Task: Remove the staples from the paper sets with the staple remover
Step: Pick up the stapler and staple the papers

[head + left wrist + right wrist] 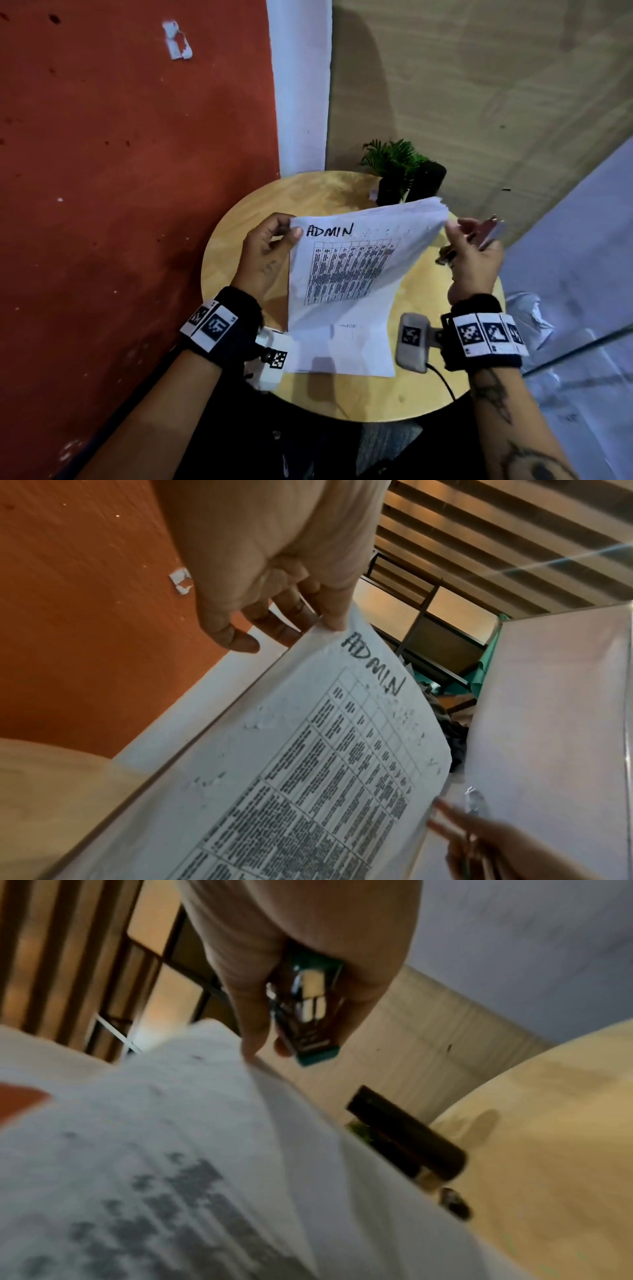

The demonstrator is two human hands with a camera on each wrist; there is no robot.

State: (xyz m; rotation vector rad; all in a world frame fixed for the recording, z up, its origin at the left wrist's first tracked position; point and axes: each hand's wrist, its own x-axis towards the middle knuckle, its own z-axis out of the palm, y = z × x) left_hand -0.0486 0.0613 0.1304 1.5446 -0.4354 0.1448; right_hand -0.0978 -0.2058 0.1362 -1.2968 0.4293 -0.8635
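Observation:
A stapled paper set (356, 267) marked "ADMIN", with a printed table, is lifted and curved above the round wooden table (239, 253). My left hand (277, 236) pinches its top left corner, thumb on the front, as the left wrist view shows (294, 626). My right hand (469, 240) grips a metal and teal staple remover (489, 229) in its palm while its fingertips (250, 1045) touch the set's thick top right corner. The right wrist view is blurred; the staple remover (308, 1010) sits between fingers and thumb. No staple is visible.
More white sheets (356, 353) lie flat on the table under the lifted set. A small green plant in a black pot (400, 178) stands at the table's back edge. A small dark metal object (445, 255) lies near my right hand. Walls close in behind and left.

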